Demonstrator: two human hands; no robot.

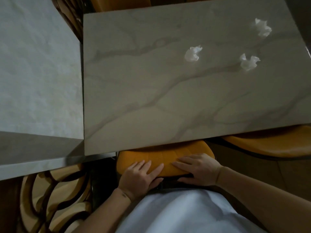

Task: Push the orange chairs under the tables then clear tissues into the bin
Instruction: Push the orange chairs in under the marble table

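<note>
The marbled surface (151,91) filled most of the view, its near edge running across just above the hands. A second surface (37,73) stood beside it on the left, the two side edges nearly touching. Below them lay a patterned floor (53,199) of tan and dark curves.

An orange chair (165,158) sat at the near edge of the marbled surface, its front part hidden beneath that edge and its padded back towards the person. Another orange chair (269,143) showed at the near right corner, also partly under the edge. More orange seats (121,1) were visible past the far edge.

The left hand (140,176) lay on the chair back with fingers stretched flat over the top and the thumb tucked below the rim — a released, pressing grip, not a clenched one. The right hand (197,169) rested the same way just beside it, fingers flat and spread on the padding, pointing left.

Three crumpled tissues lay on the right half of the marbled surface — one (193,53) nearer the middle, one (249,63) towards the right edge, one (262,27) near the far right corner, all apart from each other.
</note>
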